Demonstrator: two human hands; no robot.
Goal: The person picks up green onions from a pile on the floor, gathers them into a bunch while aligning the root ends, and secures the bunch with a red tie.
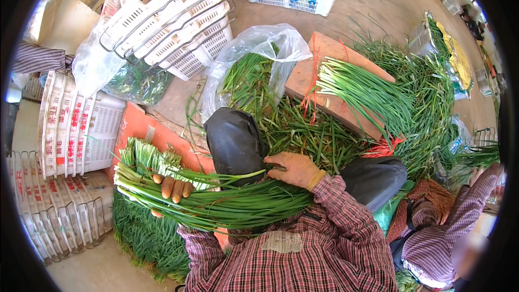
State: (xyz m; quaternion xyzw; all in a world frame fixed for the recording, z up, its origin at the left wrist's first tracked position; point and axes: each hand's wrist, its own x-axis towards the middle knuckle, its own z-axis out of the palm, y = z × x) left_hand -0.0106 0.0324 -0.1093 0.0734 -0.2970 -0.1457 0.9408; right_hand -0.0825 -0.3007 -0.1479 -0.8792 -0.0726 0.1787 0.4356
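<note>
- I am holding a long bundle of green chives (216,203) across my lap, the white root ends pointing toward the left and the leaf tips running under my right sleeve; the bundle is lying level, just above a flat orange board (141,130) on the floor
- My left hand (172,188) is curled around the bundle near its root end, fingers wrapped over the top; it is closed on the stalks, not loose
- My right hand (294,168) is lying palm down on the bundle's upper edge beside my dark knee (233,140), fingers spread and pressing; it is resting on the stalks, and I cannot tell whether the thumb is hooked beneath
- To do this well, I judge, I should be keeping the root ends flush, since a few stalks are splaying out above the left hand; squeezing there and tapping them even should be tidying them
- I should be pressing lightly with the right hand; the leaves look soft and likely to bruise or kink
- A finished bundle (367,94) is lying on a block (330,84) ahead, near the floor's far right, with loose chives (303,130) heaped between it and my knees
- White crates (178,27) are stacked at the far left; another person's plaid sleeve (459,211) is showing at the right edge
</note>
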